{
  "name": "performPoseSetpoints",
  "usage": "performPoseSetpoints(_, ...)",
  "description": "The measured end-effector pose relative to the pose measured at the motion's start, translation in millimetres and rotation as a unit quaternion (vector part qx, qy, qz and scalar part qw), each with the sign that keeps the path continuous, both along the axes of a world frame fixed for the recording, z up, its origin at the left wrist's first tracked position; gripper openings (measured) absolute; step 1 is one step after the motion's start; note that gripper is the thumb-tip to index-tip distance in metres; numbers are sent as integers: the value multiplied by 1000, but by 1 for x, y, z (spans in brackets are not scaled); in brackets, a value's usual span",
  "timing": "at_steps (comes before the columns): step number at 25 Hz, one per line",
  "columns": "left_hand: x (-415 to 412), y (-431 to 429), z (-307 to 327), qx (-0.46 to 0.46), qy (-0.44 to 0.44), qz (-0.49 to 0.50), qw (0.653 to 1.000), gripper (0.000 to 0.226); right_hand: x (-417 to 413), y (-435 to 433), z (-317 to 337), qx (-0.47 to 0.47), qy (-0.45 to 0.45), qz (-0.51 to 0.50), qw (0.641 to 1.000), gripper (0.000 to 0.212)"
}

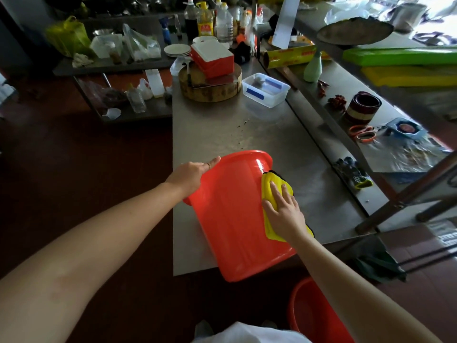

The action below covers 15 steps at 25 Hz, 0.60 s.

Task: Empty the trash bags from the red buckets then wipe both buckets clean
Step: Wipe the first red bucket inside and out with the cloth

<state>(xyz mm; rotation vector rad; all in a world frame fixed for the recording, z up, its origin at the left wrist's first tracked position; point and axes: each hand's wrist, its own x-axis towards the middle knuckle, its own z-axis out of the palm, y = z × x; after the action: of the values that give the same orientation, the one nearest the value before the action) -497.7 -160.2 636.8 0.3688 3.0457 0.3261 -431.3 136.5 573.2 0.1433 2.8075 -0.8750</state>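
Note:
A red bucket [230,219] lies on its side on the steel table [210,129], its mouth facing away from me and its base hanging over the near edge. My left hand [191,175] grips the bucket's rim on the left side. My right hand [283,209] presses a yellow cloth [270,184] with a dark edge flat against the bucket's right outer wall, fingers spread straight. A second red bucket [311,315] stands on the floor at the lower right, partly hidden by my right arm.
Further up the table sit a round wooden chopping block [210,91] with a red box on it and a clear plastic container [265,90]. Bottles stand at the back. A side shelf on the right holds scissors [362,133], gloves [353,173] and rolls of wrap.

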Motion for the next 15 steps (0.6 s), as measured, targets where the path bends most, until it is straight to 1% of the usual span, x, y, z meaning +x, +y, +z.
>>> performPoseSetpoints(2,-1,1,-1,-14,3,-2,1000,84,12,-15,0,46,26,21,998,68)
performPoseSetpoints(4,-4,2,-1,-27,12,-9,1000,84,33,-36,-1,108,96,77,987,67)
performPoseSetpoints(7,-13,11,0,-54,29,-21,998,87,64,-61,-7,192,190,182,945,66)
performPoseSetpoints(9,-14,15,0,-75,39,-16,996,87,72,-64,-12,223,223,228,921,64)
performPoseSetpoints(10,-14,15,-1,-81,43,-18,996,86,72,-60,-12,225,231,238,916,63)
performPoseSetpoints(12,-12,13,-5,-77,52,-25,995,83,69,-45,-12,217,233,233,919,62)
performPoseSetpoints(15,-14,18,-5,-68,57,-28,996,83,63,-20,-16,188,218,174,942,60)
